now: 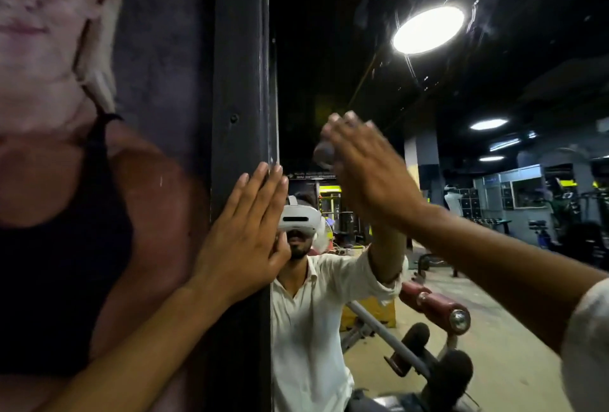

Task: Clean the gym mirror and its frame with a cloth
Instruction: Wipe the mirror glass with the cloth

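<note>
Black vertical frame [239, 82] mid-view; mirror [461, 98] directly to its right, wall poster [82, 148] to its left. Left hand [244, 237] flat against the frame's right edge, fingers straight and together, holding nothing. Right hand [365, 177] raised at the mirror glass, motion-blurred, back to camera, fingers extended. Small grey wad [324, 152] shows just beside its fingers; too blurred to tell whether it is cloth or how it is held. Mirror reflects a round ceiling lamp [428, 29] and a red-padded gym bench [435, 308].
</note>
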### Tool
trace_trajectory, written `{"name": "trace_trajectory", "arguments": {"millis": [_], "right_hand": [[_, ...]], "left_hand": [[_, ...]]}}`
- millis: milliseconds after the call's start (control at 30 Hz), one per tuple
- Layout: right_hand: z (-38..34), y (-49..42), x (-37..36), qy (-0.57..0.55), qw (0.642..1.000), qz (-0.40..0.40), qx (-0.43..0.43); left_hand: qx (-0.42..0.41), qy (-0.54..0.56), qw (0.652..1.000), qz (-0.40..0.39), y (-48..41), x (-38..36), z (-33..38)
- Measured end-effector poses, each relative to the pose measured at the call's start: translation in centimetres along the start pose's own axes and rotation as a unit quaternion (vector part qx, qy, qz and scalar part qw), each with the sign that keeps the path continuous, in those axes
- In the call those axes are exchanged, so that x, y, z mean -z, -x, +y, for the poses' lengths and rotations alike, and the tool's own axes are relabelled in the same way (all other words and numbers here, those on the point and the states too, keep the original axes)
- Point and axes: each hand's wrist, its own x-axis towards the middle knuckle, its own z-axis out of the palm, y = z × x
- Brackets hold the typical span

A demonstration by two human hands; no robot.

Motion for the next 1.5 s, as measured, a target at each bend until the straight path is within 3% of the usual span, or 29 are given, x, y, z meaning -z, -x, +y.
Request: {"name": "trace_trajectory", "arguments": {"millis": [67,133,200,267,433,533,700,833,933,1100,1167,1233,1333,1400,1500], "right_hand": [[1.7,-0.6,0.8,-0.022,0.986,0.081,-0.142],[-0.1,-0.3,0.0,-0.049,0.973,0.118,-0.193],[-3.3,1.3,-1.4,-0.06,0.982,0.094,-0.155],[-5.6,3.5,-2.4,-0.052,0.996,0.031,-0.06],[-3.9,4.9,-1.3,-0.024,0.996,-0.052,0.067],[-2.3,4.3,-0.2,-0.005,0.998,-0.042,0.044],[-0.5,4.7,1.1,-0.052,0.99,0.023,-0.13],[-0.6,5.5,2.3,-0.047,0.995,-0.051,-0.068],[2.8,5.2,3.5,0.028,0.996,-0.08,-0.021],[5.8,3.6,4.0,-0.014,0.975,0.02,-0.223],[4.6,2.7,3.0,-0.03,0.963,0.058,-0.261],[2.3,2.7,1.9,-0.044,0.973,0.064,-0.216],[-0.2,5.0,0.9,-0.033,0.998,-0.033,-0.039],[0.1,6.0,1.0,-0.031,0.997,-0.061,0.028],[-0.5,7.2,1.1,-0.081,0.993,0.015,-0.084]], "left_hand": [[0.001,-0.002,1.0,-0.007,0.1,0.0,0.0],[0.008,0.0,1.0,-0.016,0.0,0.1,0.1],[0.025,0.007,1.0,-0.011,-0.5,0.3,0.3],[0.044,0.03,0.999,0.012,-1.9,0.6,0.7],[0.034,0.035,0.999,-0.001,-4.5,-0.1,2.5],[0.014,-0.001,1.0,-0.009,-3.9,-0.7,2.2],[0.009,-0.022,0.999,-0.025,-3.9,-1.0,2.1],[0.015,-0.019,0.999,-0.031,-4.1,-0.6,2.1],[0.028,-0.025,0.998,-0.047,-4.6,-0.2,2.7],[0.017,-0.026,0.999,-0.036,-4.8,0.5,1.9],[-0.001,-0.029,0.999,-0.031,-4.1,0.2,1.5],[0.0,-0.025,0.999,-0.034,-3.6,0.0,1.6],[0.006,-0.024,0.999,-0.04,-2.4,-0.3,2.3],[0.002,-0.033,0.999,-0.038,-1.2,-0.5,2.9],[0.007,-0.03,0.999,-0.025,0.7,-0.8,3.8]]}}
